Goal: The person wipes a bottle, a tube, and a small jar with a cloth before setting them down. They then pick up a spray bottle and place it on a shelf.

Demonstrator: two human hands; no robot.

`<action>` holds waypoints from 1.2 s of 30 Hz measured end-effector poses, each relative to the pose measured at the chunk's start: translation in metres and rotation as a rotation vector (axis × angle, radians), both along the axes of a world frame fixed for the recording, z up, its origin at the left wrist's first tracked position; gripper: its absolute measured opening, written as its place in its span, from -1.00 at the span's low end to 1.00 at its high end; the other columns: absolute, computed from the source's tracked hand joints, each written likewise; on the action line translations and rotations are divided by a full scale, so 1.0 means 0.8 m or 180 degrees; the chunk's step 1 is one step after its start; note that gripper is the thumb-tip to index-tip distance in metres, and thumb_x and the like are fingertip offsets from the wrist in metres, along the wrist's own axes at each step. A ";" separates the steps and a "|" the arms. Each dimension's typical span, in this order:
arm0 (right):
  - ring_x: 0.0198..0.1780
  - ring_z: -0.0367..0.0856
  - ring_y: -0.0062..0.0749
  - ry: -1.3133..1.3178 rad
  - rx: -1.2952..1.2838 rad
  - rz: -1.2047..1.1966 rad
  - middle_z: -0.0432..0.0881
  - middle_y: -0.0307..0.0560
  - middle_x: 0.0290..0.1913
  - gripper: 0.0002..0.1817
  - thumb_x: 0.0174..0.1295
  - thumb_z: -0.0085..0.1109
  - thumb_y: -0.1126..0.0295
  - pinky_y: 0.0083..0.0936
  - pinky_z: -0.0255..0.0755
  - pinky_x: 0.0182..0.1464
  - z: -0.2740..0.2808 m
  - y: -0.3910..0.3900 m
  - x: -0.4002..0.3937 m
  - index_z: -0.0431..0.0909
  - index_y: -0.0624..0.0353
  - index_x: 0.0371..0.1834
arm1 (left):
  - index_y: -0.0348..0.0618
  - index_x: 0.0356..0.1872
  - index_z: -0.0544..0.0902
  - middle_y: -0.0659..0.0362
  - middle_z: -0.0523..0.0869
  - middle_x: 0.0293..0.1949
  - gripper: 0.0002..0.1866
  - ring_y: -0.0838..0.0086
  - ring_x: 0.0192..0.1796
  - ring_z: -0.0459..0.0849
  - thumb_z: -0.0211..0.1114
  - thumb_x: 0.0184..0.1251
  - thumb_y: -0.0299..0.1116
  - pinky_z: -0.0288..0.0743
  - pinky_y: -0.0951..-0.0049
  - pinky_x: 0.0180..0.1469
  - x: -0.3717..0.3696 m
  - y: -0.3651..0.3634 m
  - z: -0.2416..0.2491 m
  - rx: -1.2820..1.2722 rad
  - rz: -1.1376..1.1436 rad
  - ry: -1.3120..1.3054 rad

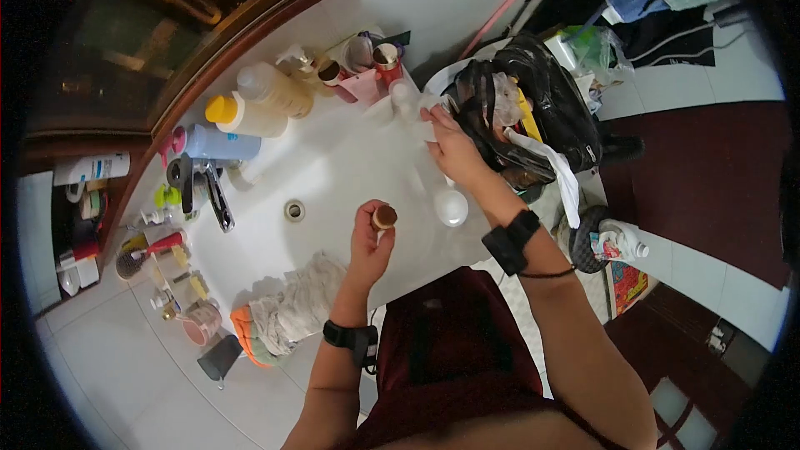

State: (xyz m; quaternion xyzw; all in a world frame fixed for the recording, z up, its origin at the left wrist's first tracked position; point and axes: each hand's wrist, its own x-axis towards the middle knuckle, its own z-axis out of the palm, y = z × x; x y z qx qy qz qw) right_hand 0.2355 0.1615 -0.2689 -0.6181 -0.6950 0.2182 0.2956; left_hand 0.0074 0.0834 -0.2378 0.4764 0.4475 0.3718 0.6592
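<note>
My left hand (369, 254) is closed around a small, round, brown-topped object (384, 217), held above the right part of the white sink (329, 162). Its exact kind does not show. My right hand (457, 146) reaches over the sink's right rim, fingers stretched out and somewhat apart. Just beyond its fingertips are whitish items (403, 98), too blurred to name. Below that hand, a smooth white rounded object (451, 207) lies on the rim.
A yellow-capped bottle (242, 115) and other bottles line the back ledge near the faucet (218, 198). A grey cloth (304, 300) drapes over the left rim. To the right sits a black plastic bag (546, 87) with rubbish.
</note>
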 end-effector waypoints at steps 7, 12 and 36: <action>0.42 0.03 -0.08 -0.0951 -0.0210 0.0957 0.23 0.12 0.32 -0.38 0.08 0.09 0.39 -0.19 -0.14 0.43 -0.008 -0.023 0.020 0.23 0.31 0.26 | -0.07 -0.40 0.37 0.03 0.43 0.04 -0.58 0.25 0.17 0.38 0.52 -0.16 -0.50 0.24 0.31 0.21 0.053 -0.012 0.005 0.1106 0.0214 0.0395; 0.43 0.03 -0.14 -0.1196 -0.0470 0.1227 0.20 0.07 0.34 -0.34 0.09 0.11 0.34 -0.20 -0.17 0.44 0.008 -0.058 0.037 0.19 0.22 0.31 | -0.09 -0.41 0.37 -0.14 0.27 0.30 -0.56 0.06 0.25 0.38 0.55 -0.18 -0.42 0.31 0.26 0.19 0.073 -0.010 0.003 0.1558 0.0021 0.0322; 0.39 0.13 -0.21 -0.1284 0.0113 0.2386 0.33 -0.03 0.27 -0.56 0.26 -0.04 0.22 -0.26 -0.08 0.42 -0.004 -0.007 0.001 0.37 -0.01 0.22 | -0.13 -0.28 0.26 -0.10 0.48 0.09 -0.55 0.40 0.07 0.50 0.39 -0.01 -0.67 0.37 0.43 0.10 -0.002 -0.035 0.055 0.1243 0.0786 0.0715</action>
